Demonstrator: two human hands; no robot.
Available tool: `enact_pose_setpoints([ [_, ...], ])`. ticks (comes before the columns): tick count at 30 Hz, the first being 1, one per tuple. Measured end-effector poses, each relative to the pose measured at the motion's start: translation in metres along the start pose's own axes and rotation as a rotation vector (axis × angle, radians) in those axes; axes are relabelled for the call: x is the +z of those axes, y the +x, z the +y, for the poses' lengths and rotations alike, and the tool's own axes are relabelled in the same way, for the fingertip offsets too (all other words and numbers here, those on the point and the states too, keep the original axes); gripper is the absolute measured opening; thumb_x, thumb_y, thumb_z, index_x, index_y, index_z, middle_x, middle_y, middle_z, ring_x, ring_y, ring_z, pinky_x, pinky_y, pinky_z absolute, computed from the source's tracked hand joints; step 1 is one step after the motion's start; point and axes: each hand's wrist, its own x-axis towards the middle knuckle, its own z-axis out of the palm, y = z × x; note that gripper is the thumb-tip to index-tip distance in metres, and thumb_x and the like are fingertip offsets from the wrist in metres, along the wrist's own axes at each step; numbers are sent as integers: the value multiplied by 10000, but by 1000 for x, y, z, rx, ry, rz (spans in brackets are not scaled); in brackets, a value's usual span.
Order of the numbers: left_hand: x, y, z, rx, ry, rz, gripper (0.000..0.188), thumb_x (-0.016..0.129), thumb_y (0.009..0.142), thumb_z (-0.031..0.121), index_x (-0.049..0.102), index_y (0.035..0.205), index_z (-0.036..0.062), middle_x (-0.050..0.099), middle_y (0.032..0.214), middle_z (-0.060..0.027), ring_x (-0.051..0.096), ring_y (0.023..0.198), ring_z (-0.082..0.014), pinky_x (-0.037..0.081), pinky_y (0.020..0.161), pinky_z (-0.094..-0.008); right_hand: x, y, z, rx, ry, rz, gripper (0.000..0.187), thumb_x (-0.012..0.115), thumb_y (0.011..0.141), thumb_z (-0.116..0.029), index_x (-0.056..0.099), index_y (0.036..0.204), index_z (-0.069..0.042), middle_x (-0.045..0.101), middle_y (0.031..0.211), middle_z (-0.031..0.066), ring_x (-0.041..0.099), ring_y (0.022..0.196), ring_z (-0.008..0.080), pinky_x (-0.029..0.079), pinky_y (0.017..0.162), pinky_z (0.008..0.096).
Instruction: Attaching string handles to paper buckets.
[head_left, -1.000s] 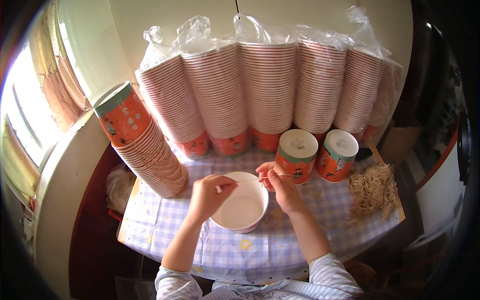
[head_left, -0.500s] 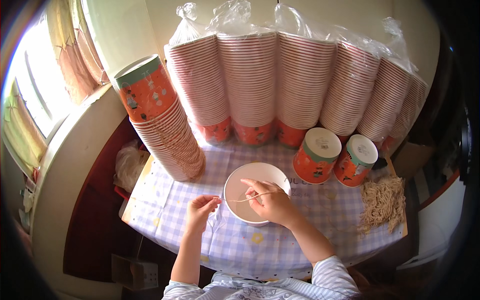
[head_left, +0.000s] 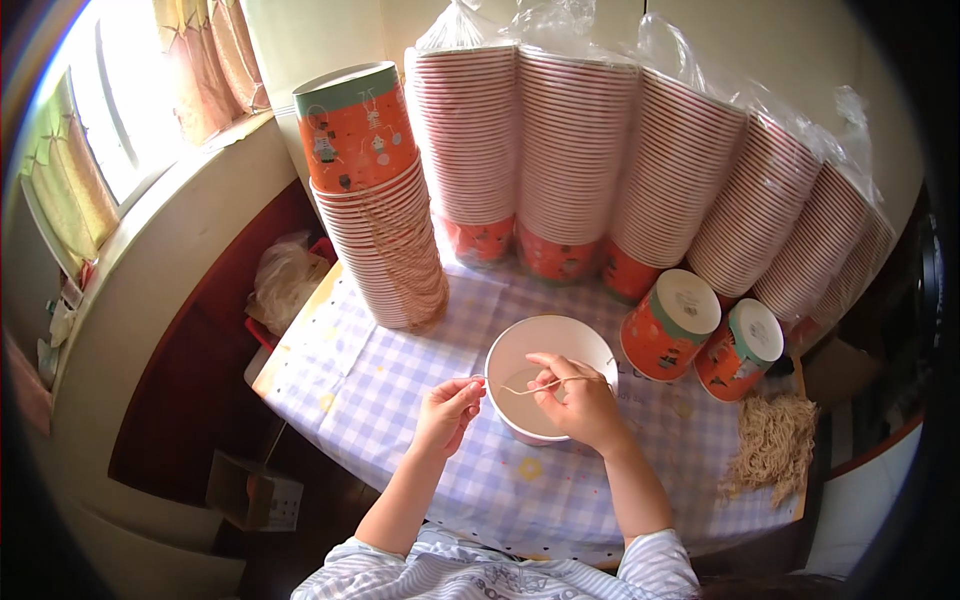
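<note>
A white-lined paper bucket [head_left: 545, 338] stands upright on the checked tablecloth in front of me, its mouth facing up. My right hand [head_left: 582, 405] is over its right side, closed on a beige string [head_left: 522, 390] with the index finger stretched out. One end of the string sticks out to the left above the bucket's mouth. Beside the left rim, my left hand [head_left: 450, 412] is closed in a pinch; a thin pale thing shows at its fingertips, too small to name.
Tall stacks of nested buckets in clear plastic [head_left: 578, 150] line the back. Another stack [head_left: 385, 240], draped with strings, stands at left. Two upturned orange buckets [head_left: 670, 325] [head_left: 740, 350] are at right, near a heap of beige strings [head_left: 775, 445]. An open cardboard box [head_left: 255, 495] sits below the table.
The view has shifted, so the scene sits differently in it. The string ran across to my left hand before; now its left end shows apart from that hand.
</note>
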Motion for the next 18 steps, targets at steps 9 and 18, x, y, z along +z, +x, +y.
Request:
enact_pose_setpoints([
  [9, 0, 3, -5, 8, -29, -18, 136, 625, 795, 54, 607, 906, -23, 618, 822, -72, 527, 637, -86, 452, 594, -193, -1, -1, 4, 1, -14, -12, 321, 568, 752, -69, 551, 1073, -62, 631, 802, 67, 623, 793, 183, 493, 702, 293],
  [18, 4, 2, -6, 41, -10, -14, 79, 584, 821, 41, 599, 873, -17, 606, 781, -58, 553, 641, -107, 475, 600, -205, 2, -2, 6, -19, 0, 23, 200, 583, 765, -142, 583, 956, -83, 631, 771, 39, 602, 740, 219, 454, 696, 338],
])
